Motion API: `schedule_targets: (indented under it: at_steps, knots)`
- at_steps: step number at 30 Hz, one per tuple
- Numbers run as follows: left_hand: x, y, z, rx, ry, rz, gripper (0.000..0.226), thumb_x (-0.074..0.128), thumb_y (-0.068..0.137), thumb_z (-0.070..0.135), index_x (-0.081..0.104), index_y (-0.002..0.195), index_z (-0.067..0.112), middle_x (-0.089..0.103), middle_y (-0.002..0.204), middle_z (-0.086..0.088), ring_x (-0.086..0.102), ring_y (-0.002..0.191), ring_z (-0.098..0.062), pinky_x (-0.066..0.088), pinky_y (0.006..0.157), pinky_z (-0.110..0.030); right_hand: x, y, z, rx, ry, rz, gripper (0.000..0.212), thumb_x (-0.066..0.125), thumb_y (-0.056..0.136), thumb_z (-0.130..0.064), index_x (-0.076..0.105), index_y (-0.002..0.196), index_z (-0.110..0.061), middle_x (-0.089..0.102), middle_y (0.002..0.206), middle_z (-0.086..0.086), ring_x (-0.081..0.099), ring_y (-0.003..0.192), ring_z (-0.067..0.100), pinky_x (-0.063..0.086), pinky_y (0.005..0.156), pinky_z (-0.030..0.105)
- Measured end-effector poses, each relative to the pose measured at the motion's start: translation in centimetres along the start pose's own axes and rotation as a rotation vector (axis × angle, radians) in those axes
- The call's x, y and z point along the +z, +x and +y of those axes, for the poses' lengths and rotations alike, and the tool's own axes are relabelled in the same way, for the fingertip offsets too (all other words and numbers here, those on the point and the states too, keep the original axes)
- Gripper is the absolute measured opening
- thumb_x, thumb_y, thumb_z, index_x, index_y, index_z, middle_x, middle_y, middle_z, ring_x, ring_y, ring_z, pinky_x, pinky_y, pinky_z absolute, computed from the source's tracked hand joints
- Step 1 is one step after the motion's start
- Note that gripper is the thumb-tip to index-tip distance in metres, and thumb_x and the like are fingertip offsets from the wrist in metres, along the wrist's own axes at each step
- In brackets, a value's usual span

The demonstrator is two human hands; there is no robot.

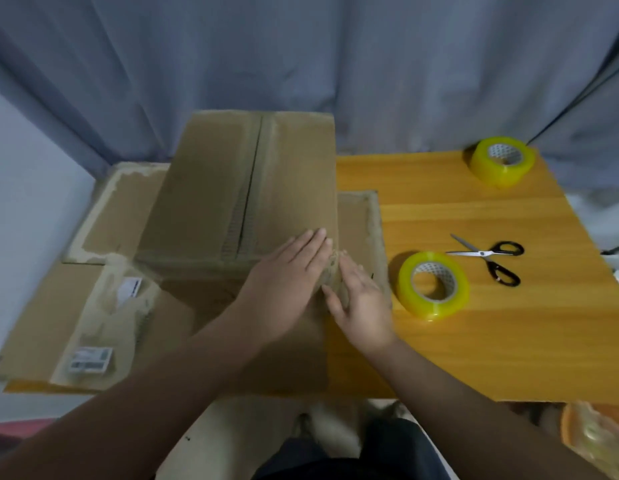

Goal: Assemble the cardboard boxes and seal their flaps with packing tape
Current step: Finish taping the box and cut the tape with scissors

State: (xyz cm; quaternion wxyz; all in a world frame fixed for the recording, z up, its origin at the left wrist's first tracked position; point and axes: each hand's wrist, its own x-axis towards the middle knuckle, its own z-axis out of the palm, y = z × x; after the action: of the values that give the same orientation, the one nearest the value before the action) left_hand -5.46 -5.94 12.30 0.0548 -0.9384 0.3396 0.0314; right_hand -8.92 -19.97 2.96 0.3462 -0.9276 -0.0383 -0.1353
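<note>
An orange wood-grain surface [474, 341] fills the near and middle ground. Its left part is covered by flattened brown cardboard sheets [41, 323], the nearest bearing a white printed label [89, 360]. On the bare right part, a near roll of yellowish clear packing tape [433, 285] lies flat. Just beyond it are steel scissors with black handles [491, 258], blades apart. A far roll of the same tape [502, 161] sits by the back right corner. A white wall [24, 185] stands at the left, and a grey-blue pleated curtain [301, 57] hangs behind.

The brown cardboard box [214, 195] stands on the flattened sheets, left of centre. Its top flaps are folded shut, and the seam between them runs from near to far. Both hands meet at its near right corner.

The left hand [287, 275] lies flat on the top of the box, fingers straight and together, gripping nothing. The right hand [361, 303], just to its right, rests straight fingers against the box's corner edge and also grasps nothing.
</note>
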Motion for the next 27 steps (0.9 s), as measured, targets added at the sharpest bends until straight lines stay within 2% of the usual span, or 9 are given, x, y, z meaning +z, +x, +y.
schedule_targets:
  at_steps: [3,5,11,14,16,19,21,24,27]
  knots:
    - [0.4,-0.5,-0.1,-0.011,-0.041,0.035,0.068,0.033,0.102,0.021,-0.015,0.149,0.014,-0.018,0.158,-0.003,-0.013,0.146,-0.015,-0.012,0.113,-0.027,0.7,-0.5,-0.1,-0.029,-0.104,0.065,0.044,0.047,0.088,-0.019,0.059,0.123,0.005,0.062,0.123,0.020,0.062,0.112,0.030,0.041,0.099,0.047]
    - [0.6,-1.1,-0.2,-0.011,-0.027,0.043,0.075,0.038,0.100,0.030,-0.017,0.149,0.014,-0.022,0.156,-0.002,-0.015,0.145,-0.015,-0.013,0.114,-0.028,0.7,-0.9,0.0,-0.054,-0.141,0.076,0.046,0.038,0.085,-0.014,0.062,0.119,0.005,0.064,0.119,0.021,0.065,0.107,0.031,0.041,0.097,0.048]
    - [1.1,-1.1,-0.1,-0.023,-0.079,0.079,0.080,0.045,0.097,0.031,-0.013,0.150,0.016,-0.017,0.158,-0.001,-0.013,0.146,-0.013,-0.012,0.116,-0.027,1.7,-1.6,-0.3,0.007,-0.096,0.038,0.038,0.047,0.088,-0.009,0.060,0.120,0.008,0.064,0.118,0.024,0.065,0.106,0.033,0.043,0.094,0.046]
    - [1.3,-1.3,0.0,-0.024,-0.080,0.070,0.082,0.048,0.095,0.032,-0.012,0.150,0.016,-0.015,0.159,-0.001,-0.011,0.146,-0.013,-0.010,0.117,-0.027,1.6,-2.1,0.3,0.004,-0.132,-0.222,0.054,0.035,0.096,-0.018,0.031,0.144,0.006,0.033,0.149,0.023,0.035,0.139,0.029,0.025,0.116,0.039]
    - [1.3,-1.3,0.0,-0.013,-0.088,0.070,0.084,0.050,0.095,0.032,-0.012,0.150,0.016,-0.014,0.159,-0.002,-0.011,0.146,-0.013,-0.010,0.117,-0.027,0.4,-2.2,0.9,-0.005,-0.035,-0.411,0.067,0.040,0.093,-0.003,0.007,0.151,-0.003,0.006,0.159,0.014,0.007,0.147,0.020,0.009,0.120,0.030]
    - [0.8,-1.1,-0.6,0.023,-0.086,0.070,0.084,0.050,0.095,0.033,-0.011,0.150,0.015,-0.012,0.159,-0.003,-0.009,0.146,-0.014,-0.010,0.116,-0.027,-1.5,-0.7,0.2,0.059,0.301,-0.332,0.079,0.039,0.086,0.013,-0.001,0.150,-0.014,0.003,0.159,0.004,0.003,0.146,0.008,0.005,0.117,0.016]
    - [0.5,-1.6,-0.9,0.000,-0.040,0.053,0.082,0.048,0.096,0.034,-0.010,0.150,0.014,-0.011,0.159,-0.004,-0.009,0.146,-0.017,-0.010,0.115,-0.029,-1.5,0.0,-0.3,0.041,0.400,-0.357,0.084,0.037,0.086,0.012,-0.011,0.145,-0.023,-0.002,0.159,0.002,-0.001,0.146,0.006,0.006,0.119,0.022]
    - [1.0,-3.0,-1.0,-0.069,-0.013,0.050,0.081,0.047,0.096,0.033,-0.011,0.151,0.016,-0.012,0.159,-0.003,-0.010,0.147,-0.019,-0.010,0.115,-0.032,-0.3,-0.7,-0.7,0.057,0.403,-0.563,0.097,0.045,0.089,-0.001,-0.035,0.134,-0.034,-0.028,0.154,-0.002,-0.019,0.143,0.006,0.002,0.121,0.032]
    - [1.2,-3.2,-0.7,-0.090,-0.042,0.047,0.082,0.048,0.094,0.029,-0.010,0.151,0.018,-0.012,0.159,-0.002,-0.010,0.146,-0.018,-0.009,0.116,-0.032,0.2,-1.3,-0.9,0.101,0.275,-0.680,0.109,0.053,0.092,-0.012,-0.050,0.120,-0.031,-0.045,0.139,-0.010,-0.022,0.139,0.007,0.005,0.118,0.029]
